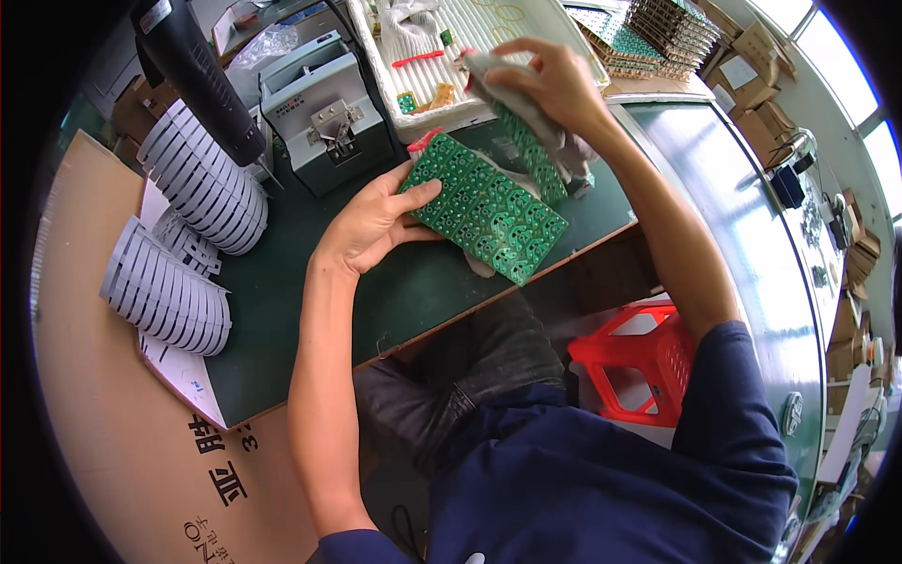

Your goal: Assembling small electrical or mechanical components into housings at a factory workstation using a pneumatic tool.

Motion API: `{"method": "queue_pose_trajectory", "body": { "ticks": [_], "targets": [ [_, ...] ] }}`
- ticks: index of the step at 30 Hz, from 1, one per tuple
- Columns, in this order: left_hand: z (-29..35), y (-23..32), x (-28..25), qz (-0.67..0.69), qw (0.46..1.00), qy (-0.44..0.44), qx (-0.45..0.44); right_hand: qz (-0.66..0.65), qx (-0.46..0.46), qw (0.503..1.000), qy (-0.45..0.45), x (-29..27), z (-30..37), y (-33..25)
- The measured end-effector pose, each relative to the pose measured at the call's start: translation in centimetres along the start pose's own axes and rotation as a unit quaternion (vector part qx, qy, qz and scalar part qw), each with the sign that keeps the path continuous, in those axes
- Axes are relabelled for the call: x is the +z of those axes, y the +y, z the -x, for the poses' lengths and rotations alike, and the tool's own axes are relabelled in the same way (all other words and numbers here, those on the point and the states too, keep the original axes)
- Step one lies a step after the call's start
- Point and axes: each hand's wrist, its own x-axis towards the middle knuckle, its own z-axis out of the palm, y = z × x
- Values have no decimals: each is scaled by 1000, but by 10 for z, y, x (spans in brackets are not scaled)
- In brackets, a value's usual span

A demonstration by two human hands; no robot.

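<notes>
Green panel [489,207] | left end pinched in left hand [371,221] | right hand [559,83] grips cloth [540,120], apparently

Bright windows [841,73] break a pale wall [836,141] at upper right; a red stool [672,362] stands near a green-topped table [376,310]

circuit panel [484,207]: glossy, rough | grey cloth [536,111]: matt | tabletop [301,320]: smooth | stool [675,365]: glossy plastic | cardboard [113,395]: matt

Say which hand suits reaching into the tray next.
Probably your right hand: though holding grayish cloth, it overlaps the white tray in view; the left hand grips a green circuit panel.
</notes>
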Motion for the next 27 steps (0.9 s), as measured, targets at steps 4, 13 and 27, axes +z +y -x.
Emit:
{"method": "queue_pose_trajectory", "body": {
  "ticks": [4, 13, 27],
  "targets": [
    [-1, -10, -9, -2, 1000, 5, 3, 116, -77, 990, 15, 0, -17, 8],
    [-2, -15, -3, -36, 998, 13, 48, 56, -78, 995, -16, -15, -44, 23],
    [-5, -11, 8, -108, 988, 68, 85, -84, -86, 966, -230, 7, 13, -45]
  ]
}}
